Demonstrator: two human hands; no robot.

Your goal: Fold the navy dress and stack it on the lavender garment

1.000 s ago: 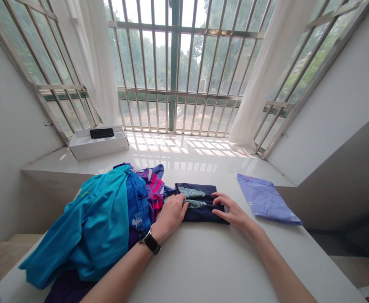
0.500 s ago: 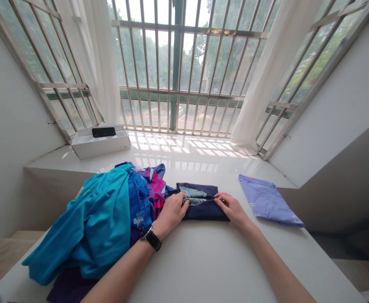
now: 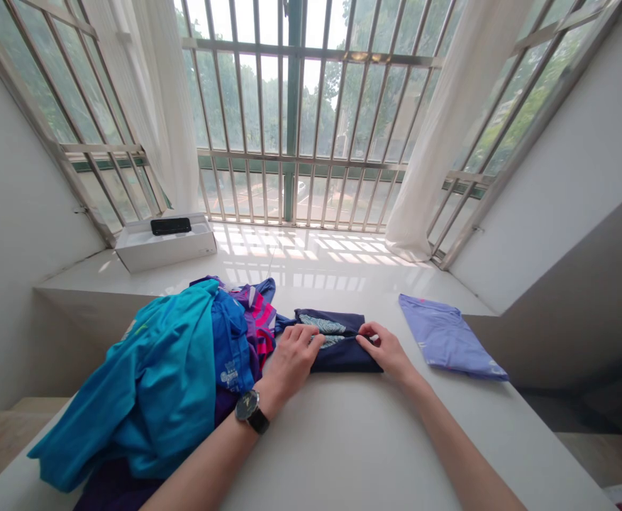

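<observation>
A folded navy garment (image 3: 342,353) with a pale teal print lies on the white table (image 3: 353,447) in front of me. My left hand (image 3: 292,358), with a black watch on its wrist, grips the garment's left side, fingers curled over its folded edge. My right hand (image 3: 388,349) pinches the same folded edge at the right side. Both hands hold the near half of the garment doubled up over the far half.
A heap of loose clothes (image 3: 167,376), teal, blue, purple and pink, fills the table's left. A folded lilac garment (image 3: 446,339) lies at the right. A white box (image 3: 164,243) with a black device on it stands on the sill by the barred window (image 3: 294,113).
My right hand went from lying flat with spread fingers to pinching the garment's edge. Both hands have drawn the near edge up and away, so the garment is folded narrower.
</observation>
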